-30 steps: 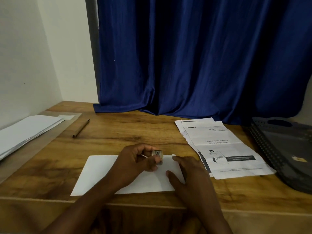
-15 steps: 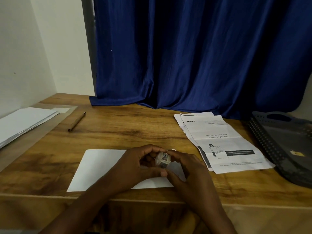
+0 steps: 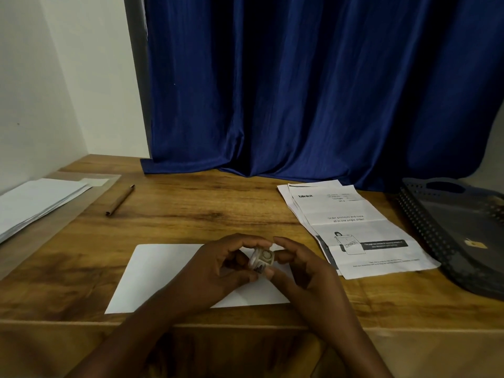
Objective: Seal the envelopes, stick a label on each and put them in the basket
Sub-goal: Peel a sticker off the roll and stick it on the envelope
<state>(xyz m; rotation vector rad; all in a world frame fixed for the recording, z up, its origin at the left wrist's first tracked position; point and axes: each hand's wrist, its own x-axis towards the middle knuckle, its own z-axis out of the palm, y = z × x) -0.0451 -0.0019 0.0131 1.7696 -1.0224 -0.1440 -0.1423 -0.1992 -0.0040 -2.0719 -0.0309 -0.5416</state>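
Both hands are gathered over the middle of a white envelope lying flat on the wooden bench, near its front edge. The left hand has its fingers curled round a small roll of labels, while the right hand pinches the roll's other side, thumb low and forefinger arched above. She seems to be working a label free. To do it well, I'd hold the roll steady with the left and let a right fingernail find the loose end, peeling slowly so it doesn't tear or curl back on itself, touching only a corner of the sticky side. Then lay it square on the envelope and smooth outward. The dark basket waits well apart at the right, beyond some printed sheets; more envelopes lie stacked at the far left.
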